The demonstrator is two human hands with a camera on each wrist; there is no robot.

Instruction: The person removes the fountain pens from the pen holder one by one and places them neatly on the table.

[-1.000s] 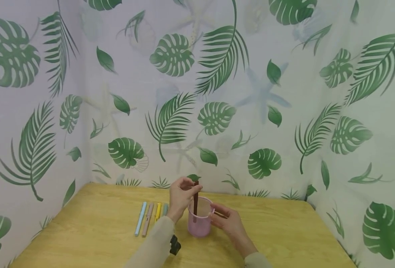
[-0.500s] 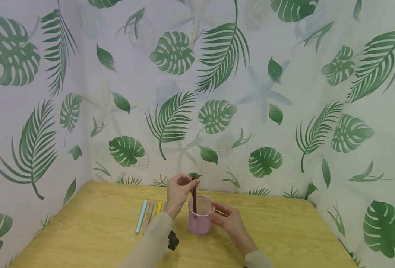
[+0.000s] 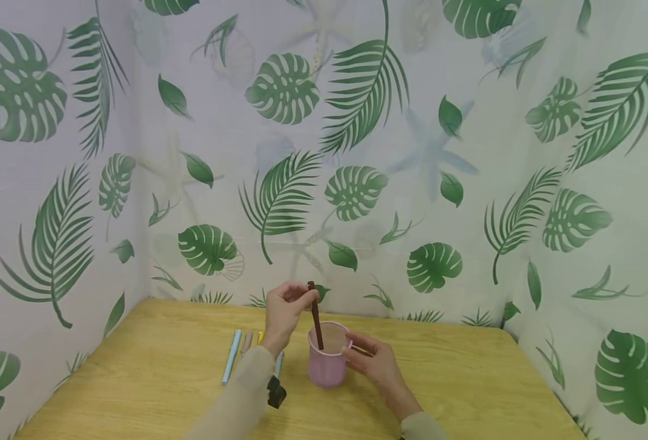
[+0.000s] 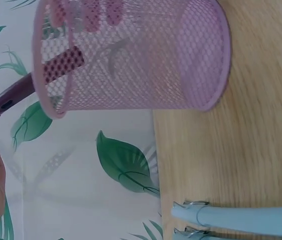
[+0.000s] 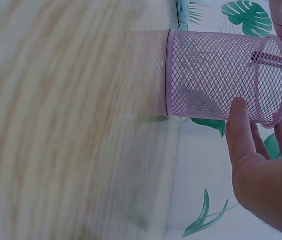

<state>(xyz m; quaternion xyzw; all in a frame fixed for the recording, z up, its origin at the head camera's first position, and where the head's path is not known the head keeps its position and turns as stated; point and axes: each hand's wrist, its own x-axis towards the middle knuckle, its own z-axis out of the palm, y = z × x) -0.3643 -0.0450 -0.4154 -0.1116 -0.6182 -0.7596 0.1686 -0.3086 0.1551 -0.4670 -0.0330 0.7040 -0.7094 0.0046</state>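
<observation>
My left hand (image 3: pixel 284 313) pinches a dark maroon pen (image 3: pixel 315 315) near its upper end. The pen slants, its lower end just inside the mouth of a pink mesh pen holder (image 3: pixel 327 370). In the left wrist view the pen (image 4: pixel 16 95) shows its lower part through the mesh. The pen holder stands upright on the table. At its right side my right hand (image 3: pixel 378 365) holds it near the rim, with fingertips (image 5: pixel 239 107) against the mesh in the right wrist view.
Left of the pen holder lie a light blue pen (image 3: pixel 231 357), a taupe pen (image 3: pixel 247 341) and a yellow pen (image 3: pixel 260 336), the last two partly behind the left sleeve. Another light blue pen (image 3: pixel 279 363) shows beside the wrist. A leaf-patterned curtain (image 3: pixel 357 244) borders the wooden table (image 3: pixel 456 379).
My left hand has moved up and left, lifting the maroon pen higher in the pen holder and tilting it. The right hand and the pen holder stay in place.
</observation>
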